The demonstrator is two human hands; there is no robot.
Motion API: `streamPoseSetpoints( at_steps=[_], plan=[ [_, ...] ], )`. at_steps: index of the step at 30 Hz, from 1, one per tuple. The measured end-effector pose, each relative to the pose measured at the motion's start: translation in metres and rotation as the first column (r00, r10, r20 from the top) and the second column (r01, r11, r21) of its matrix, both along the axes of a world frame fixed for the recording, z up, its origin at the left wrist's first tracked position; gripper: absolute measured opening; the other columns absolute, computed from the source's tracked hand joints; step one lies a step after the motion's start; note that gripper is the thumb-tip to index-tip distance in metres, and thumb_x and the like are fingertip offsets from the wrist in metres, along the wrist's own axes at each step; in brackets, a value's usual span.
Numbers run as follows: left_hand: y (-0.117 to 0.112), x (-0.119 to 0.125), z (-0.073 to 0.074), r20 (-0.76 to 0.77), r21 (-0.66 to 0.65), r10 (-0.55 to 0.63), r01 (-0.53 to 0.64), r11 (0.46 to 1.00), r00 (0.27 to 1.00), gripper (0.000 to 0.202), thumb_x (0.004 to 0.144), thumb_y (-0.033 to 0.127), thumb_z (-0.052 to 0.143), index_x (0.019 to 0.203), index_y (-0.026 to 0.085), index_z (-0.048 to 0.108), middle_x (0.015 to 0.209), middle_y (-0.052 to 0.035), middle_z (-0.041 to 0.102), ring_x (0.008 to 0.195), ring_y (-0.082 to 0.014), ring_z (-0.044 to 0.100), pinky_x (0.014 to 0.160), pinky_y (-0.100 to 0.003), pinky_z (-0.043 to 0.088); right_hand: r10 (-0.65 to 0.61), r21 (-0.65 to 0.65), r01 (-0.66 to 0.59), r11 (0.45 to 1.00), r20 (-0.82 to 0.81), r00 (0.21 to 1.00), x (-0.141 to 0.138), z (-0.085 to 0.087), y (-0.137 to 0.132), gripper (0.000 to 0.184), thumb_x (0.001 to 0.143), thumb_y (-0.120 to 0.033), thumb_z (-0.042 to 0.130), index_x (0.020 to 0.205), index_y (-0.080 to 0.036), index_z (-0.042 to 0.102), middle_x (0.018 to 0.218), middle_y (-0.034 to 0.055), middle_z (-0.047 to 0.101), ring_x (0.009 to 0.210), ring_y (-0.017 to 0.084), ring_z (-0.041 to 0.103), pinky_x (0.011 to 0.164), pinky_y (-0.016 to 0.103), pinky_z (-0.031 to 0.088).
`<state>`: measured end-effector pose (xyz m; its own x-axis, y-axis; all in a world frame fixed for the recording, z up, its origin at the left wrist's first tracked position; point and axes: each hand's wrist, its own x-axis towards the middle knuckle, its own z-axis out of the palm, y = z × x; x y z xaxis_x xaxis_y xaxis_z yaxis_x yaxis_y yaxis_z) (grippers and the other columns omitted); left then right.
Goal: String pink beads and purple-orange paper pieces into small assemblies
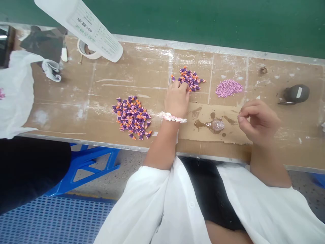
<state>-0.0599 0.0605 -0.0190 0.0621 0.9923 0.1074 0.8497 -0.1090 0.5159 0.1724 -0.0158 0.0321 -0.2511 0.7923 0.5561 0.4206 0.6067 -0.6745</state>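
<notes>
Figurines (192,80) against left hand (177,99)

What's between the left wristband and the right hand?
Head view shows a small clear object with wet-looking brown stains around it, on the cardboard.

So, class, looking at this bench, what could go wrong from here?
The liquid by the small clear object looks wet; the wristband nearby might get smeared.

The right hand pinches a tiny piece, which could slip and be hard to find on the stained cardboard.

The left forearm lies beside the nearer purple pile, so a sideways move might scatter it.
</notes>
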Motion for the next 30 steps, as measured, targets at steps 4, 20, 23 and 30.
streamPoseSetpoints(
  at_steps=[4,20,23,30],
  plan=[
    [0.001,0.007,-0.007,-0.073,-0.022,-0.030,0.029,0.999,0.997,0.014,0.084,0.015,0.060,0.096,0.021,0.064,0.103,-0.0107,0.062,0.100,-0.0292,0.057,0.084,-0.043,0.048,0.006,-0.010,-0.006,1.000,0.009,1.000,0.000,-0.003,-0.001,0.016,0.077,-0.006,0.061,0.078,-0.022,0.058,0.071,-0.0002,0.054,0.061,0.015,0.051,0.051,0.031,0.039],
    [-0.015,0.020,0.009,0.149,-0.034,-0.197,0.204,0.978,0.969,0.008,0.091,0.014,0.048,0.092,0.016,0.055,0.104,-0.0112,0.061,0.100,-0.0232,0.058,0.089,-0.037,0.046,0.239,-0.111,-0.213,0.971,0.526,0.817,0.008,0.003,-0.001,0.012,0.085,-0.013,0.056,0.080,-0.020,0.049,0.072,0.0005,0.048,0.061,0.013,0.044,0.054,0.027,0.037],
    [-0.022,0.024,0.013,0.374,-0.013,-0.243,0.267,0.964,0.895,0.007,0.092,0.017,0.047,0.089,0.017,0.054,0.088,-0.0052,0.063,0.083,-0.0167,0.059,0.079,-0.031,0.047,0.231,-0.132,-0.190,0.973,0.586,0.776,0.006,0.005,-0.004,0.013,0.088,-0.013,0.054,0.079,-0.019,0.048,0.072,0.0004,0.047,0.060,0.013,0.041,0.053,0.026,0.036],
    [-0.026,0.030,0.014,0.577,0.064,-0.210,0.212,0.975,0.790,0.005,0.090,0.017,0.051,0.088,0.017,0.055,0.084,-0.0011,0.063,0.078,-0.0108,0.059,0.072,-0.023,0.046,0.244,-0.146,-0.197,0.970,0.639,0.730,0.001,0.009,-0.006,0.014,0.091,-0.010,0.051,0.080,-0.018,0.049,0.074,0.0011,0.045,0.064,0.014,0.042,0.056,0.026,0.037]
  ],
)
